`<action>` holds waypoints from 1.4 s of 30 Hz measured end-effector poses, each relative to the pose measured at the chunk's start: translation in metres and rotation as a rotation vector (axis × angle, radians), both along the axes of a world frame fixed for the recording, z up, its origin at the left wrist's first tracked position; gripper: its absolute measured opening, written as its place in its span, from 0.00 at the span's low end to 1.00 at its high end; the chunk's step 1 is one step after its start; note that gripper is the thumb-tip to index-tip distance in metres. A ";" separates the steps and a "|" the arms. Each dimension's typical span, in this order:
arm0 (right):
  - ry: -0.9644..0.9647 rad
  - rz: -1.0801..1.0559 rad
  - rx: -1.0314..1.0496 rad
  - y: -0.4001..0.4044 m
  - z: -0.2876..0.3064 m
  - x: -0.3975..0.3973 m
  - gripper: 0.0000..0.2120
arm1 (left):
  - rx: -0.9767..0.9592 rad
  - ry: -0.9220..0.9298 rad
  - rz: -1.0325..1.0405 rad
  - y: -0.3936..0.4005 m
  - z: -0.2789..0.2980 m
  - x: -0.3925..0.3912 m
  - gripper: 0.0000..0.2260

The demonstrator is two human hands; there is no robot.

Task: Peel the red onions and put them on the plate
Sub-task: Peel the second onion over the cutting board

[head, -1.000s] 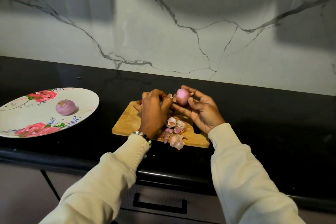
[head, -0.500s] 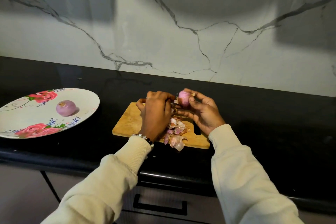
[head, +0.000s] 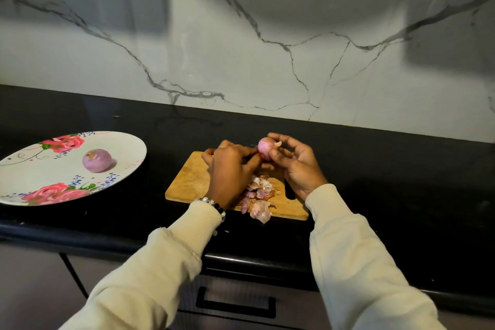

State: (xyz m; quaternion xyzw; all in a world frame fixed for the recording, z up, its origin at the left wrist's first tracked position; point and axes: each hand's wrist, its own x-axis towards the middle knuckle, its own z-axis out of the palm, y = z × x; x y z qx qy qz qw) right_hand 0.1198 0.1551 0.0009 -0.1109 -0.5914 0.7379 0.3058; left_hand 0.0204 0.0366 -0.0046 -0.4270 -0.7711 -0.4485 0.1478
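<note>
head view: worn on head | looks forward and down, close over the wooden cutting board (head: pixel 192 179) | countertop around it, marble wall behind

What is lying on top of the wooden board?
On the board lies a heap of onion skins, reaching over its near edge. The left hand and right hand cover part of it, so anything beneath them stays unseen.
</note>
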 end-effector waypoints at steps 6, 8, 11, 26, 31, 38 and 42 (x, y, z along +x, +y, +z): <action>0.007 -0.003 0.072 0.000 -0.002 -0.001 0.16 | 0.025 -0.077 -0.030 0.001 -0.001 -0.002 0.08; 0.014 -0.006 0.094 -0.002 -0.001 -0.001 0.16 | 0.035 -0.080 -0.021 0.002 -0.002 -0.002 0.08; 0.022 -0.009 0.097 -0.003 -0.001 -0.001 0.17 | 0.052 -0.064 -0.006 0.001 -0.002 -0.003 0.07; 0.022 0.016 0.150 -0.001 -0.003 -0.001 0.19 | 0.042 -0.106 0.089 0.003 -0.002 -0.004 0.04; 0.013 0.028 0.105 -0.002 -0.001 0.000 0.19 | 0.054 -0.090 0.071 0.001 0.000 -0.002 0.04; 0.114 0.063 -0.150 -0.007 0.007 0.004 0.15 | 0.229 -0.290 -0.068 -0.001 0.002 -0.003 0.03; 0.162 0.033 -0.235 -0.006 0.010 0.004 0.12 | 0.267 -0.312 -0.028 -0.002 0.005 -0.001 0.03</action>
